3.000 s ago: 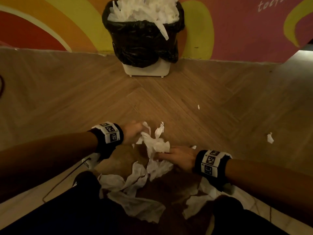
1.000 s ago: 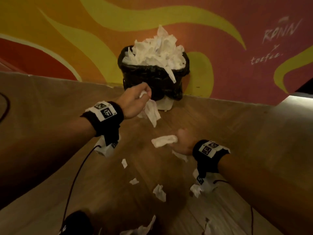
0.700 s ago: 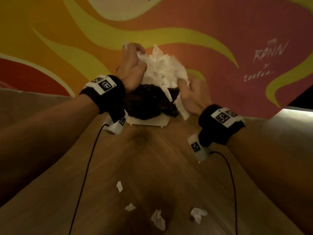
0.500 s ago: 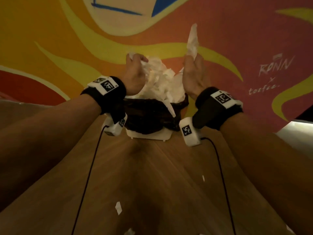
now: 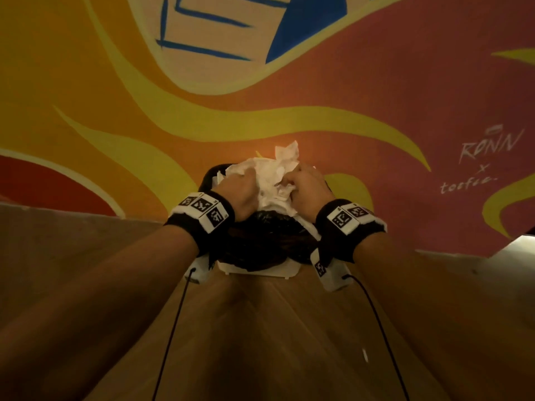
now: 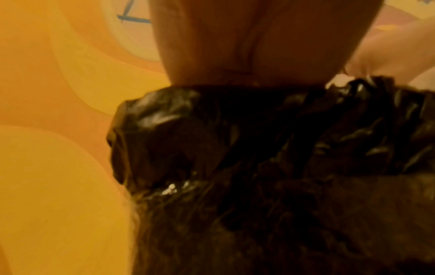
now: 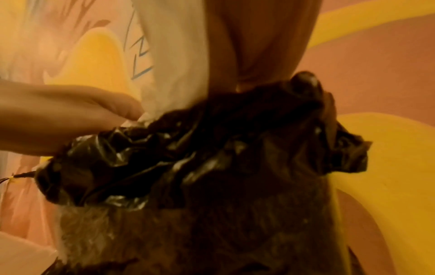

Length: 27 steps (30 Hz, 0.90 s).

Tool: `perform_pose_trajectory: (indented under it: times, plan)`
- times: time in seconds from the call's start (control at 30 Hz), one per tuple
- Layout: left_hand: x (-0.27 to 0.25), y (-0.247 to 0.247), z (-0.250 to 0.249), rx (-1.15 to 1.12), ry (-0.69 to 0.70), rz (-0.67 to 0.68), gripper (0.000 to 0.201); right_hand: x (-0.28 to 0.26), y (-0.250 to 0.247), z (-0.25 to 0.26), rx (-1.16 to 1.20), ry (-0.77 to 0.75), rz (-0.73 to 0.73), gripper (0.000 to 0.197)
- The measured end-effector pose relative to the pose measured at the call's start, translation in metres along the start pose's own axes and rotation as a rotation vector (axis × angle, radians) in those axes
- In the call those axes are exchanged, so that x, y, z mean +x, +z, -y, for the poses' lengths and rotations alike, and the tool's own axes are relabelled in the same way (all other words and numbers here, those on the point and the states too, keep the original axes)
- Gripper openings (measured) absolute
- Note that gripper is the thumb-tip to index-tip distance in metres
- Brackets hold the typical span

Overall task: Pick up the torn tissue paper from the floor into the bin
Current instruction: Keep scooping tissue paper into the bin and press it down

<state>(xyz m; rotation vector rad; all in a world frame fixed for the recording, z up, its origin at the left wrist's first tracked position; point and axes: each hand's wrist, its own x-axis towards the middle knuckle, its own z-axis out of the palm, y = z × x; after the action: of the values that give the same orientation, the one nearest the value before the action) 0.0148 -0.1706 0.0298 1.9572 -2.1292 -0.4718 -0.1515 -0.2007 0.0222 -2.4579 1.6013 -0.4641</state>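
The bin is white with a black liner and stands against the wall, heaped with torn tissue paper. Both hands are on top of the heap. My left hand digs its curled fingers into the left side of the tissue. On the right side, my right hand grips a wad. The left wrist view shows my left palm above the liner rim, with the fingertips hidden. In the right wrist view a white tissue strip lies beside my right palm.
A small tissue scrap lies on the wooden floor near my right forearm. Black cables hang from both wrist cameras. The painted orange, yellow and red wall rises right behind the bin.
Both hands rose from the floor with tissue and reached the bin. The right hand, which held a strip up high half a second ago, has come down onto the heap beside the left.
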Motion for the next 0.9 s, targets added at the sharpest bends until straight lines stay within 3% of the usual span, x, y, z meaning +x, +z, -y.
perform_pose_trajectory:
  times: [0.07,0.17,0.23,0.33,0.5,0.6,0.7,0.83,0.9]
  plan:
    - [-0.001,-0.001,0.003,0.177,-0.003,0.092,0.044,-0.001,-0.001,-0.003,-0.114,-0.05,0.024,0.033]
    - [-0.004,-0.002,0.005,0.306,-0.037,0.026,0.052,-0.007,-0.008,-0.006,-0.144,-0.063,0.068,0.031]
    - [-0.004,-0.005,0.006,0.231,-0.052,-0.044,0.047,-0.015,-0.017,-0.002,0.015,-0.025,0.121,0.031]
    - [-0.004,-0.013,-0.001,0.023,0.023,-0.012,0.035,-0.025,-0.018,0.005,0.178,-0.002,0.145,0.039]
    - [-0.005,-0.015,-0.008,-0.112,0.049,-0.178,0.014,-0.023,-0.005,0.004,0.115,-0.021,0.002,0.022]
    - [-0.006,-0.008,-0.012,-0.095,0.055,-0.017,0.024,-0.021,-0.006,-0.002,0.105,0.057,-0.013,0.016]
    - [-0.01,-0.001,-0.017,-0.065,0.06,0.066,0.038,-0.025,-0.01,-0.001,0.041,0.09,0.108,0.023]
    - [-0.016,0.006,-0.021,0.109,0.063,0.233,0.028,-0.038,-0.014,0.009,-0.024,0.115,0.294,0.04]
    - [-0.015,0.006,-0.022,0.133,0.07,0.249,0.026,-0.043,-0.012,0.012,-0.036,0.09,0.331,0.043]
